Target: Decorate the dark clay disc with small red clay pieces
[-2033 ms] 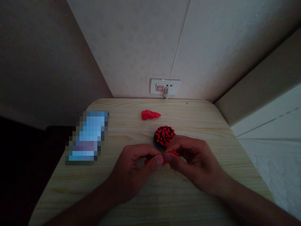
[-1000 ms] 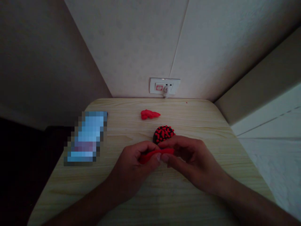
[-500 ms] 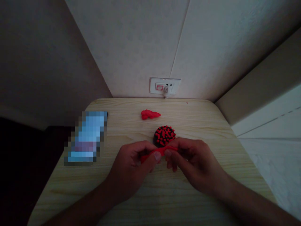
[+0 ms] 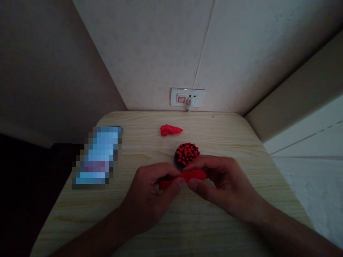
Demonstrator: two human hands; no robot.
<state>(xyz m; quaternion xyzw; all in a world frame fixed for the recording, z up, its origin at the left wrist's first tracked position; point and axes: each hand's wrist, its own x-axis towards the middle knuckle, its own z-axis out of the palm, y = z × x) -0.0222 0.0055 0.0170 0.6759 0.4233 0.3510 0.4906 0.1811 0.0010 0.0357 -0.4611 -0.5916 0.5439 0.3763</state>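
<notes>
A roll of red modelling clay (image 4: 193, 175) stretches between my two hands above the near half of the table. My left hand (image 4: 150, 194) grips its left end between thumb and fingers. At the other end, my right hand (image 4: 223, 182) pinches the clay, its thumb and forefinger on either side. Just beyond the fingertips lies a round black piece (image 4: 187, 154) dotted with several small red bits; its near edge is partly hidden by my right hand. Farther back rests a second lump of red clay (image 4: 170, 130), lumpy on the left and tapering to a point on the right.
A phone-like device (image 4: 98, 155), its screen blurred out, lies at the left of the pale wooden table (image 4: 227, 135). On the wall behind is a socket plate (image 4: 199, 98) with a plug in it. A tiny dark red speck (image 4: 213, 116) lies near the back edge.
More of the clay roll shows between my fingers, its right end now plump and exposed. My right fingers have opened slightly around it. The black piece and the second lump stay put.
</notes>
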